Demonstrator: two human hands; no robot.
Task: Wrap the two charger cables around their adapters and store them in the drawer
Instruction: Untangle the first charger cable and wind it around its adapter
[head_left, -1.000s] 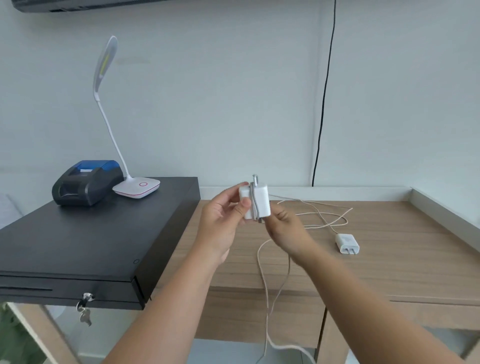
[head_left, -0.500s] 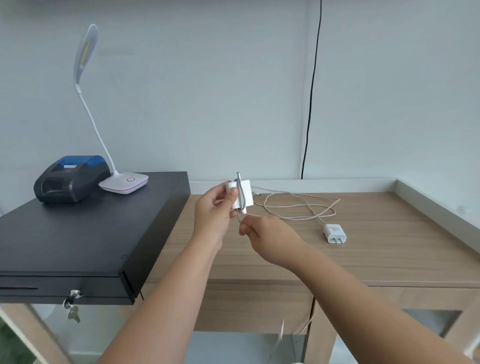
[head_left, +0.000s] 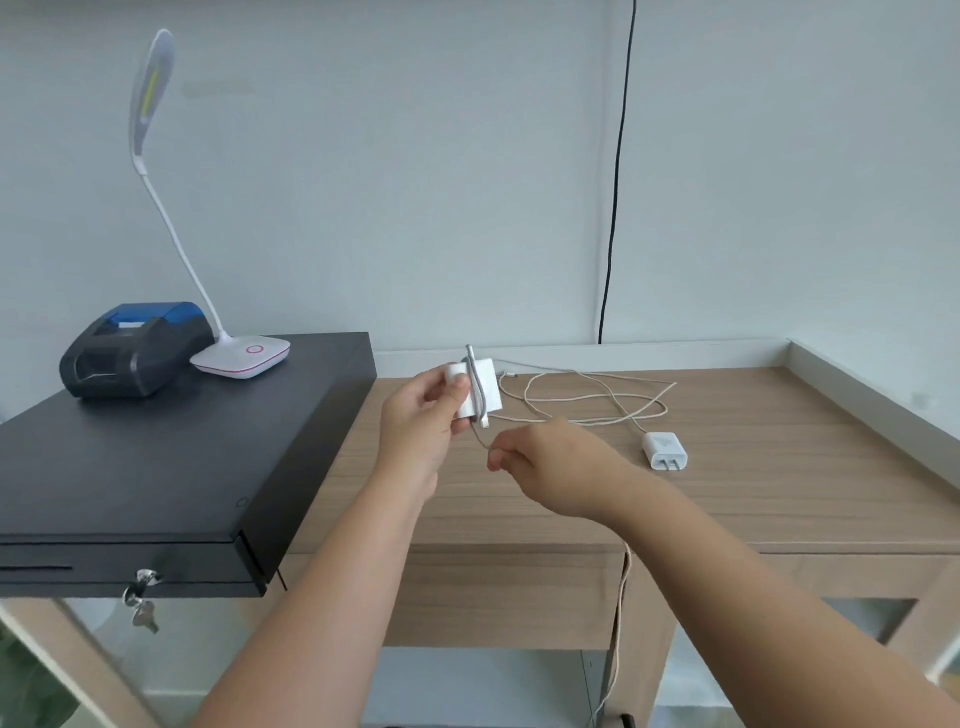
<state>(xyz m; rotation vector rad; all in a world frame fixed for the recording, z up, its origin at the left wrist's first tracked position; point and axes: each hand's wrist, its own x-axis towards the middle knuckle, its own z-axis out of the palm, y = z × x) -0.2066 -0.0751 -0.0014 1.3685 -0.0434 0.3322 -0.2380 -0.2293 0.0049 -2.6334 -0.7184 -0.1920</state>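
Head view: two hands (head_left: 431, 415) (head_left: 550, 462), two adapters (head_left: 480, 389) (head_left: 664, 451), two cables (head_left: 587, 400) (head_left: 618, 613).

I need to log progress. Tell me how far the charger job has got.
Done: nothing stored yet. In hand: the left hand holds the first adapter with about one cable turn around it; the right hand pinches its cable, the rest trailing off the desk edge. Left: finish winding, wrap the second adapter lying with its loose cable on the desk, store both.
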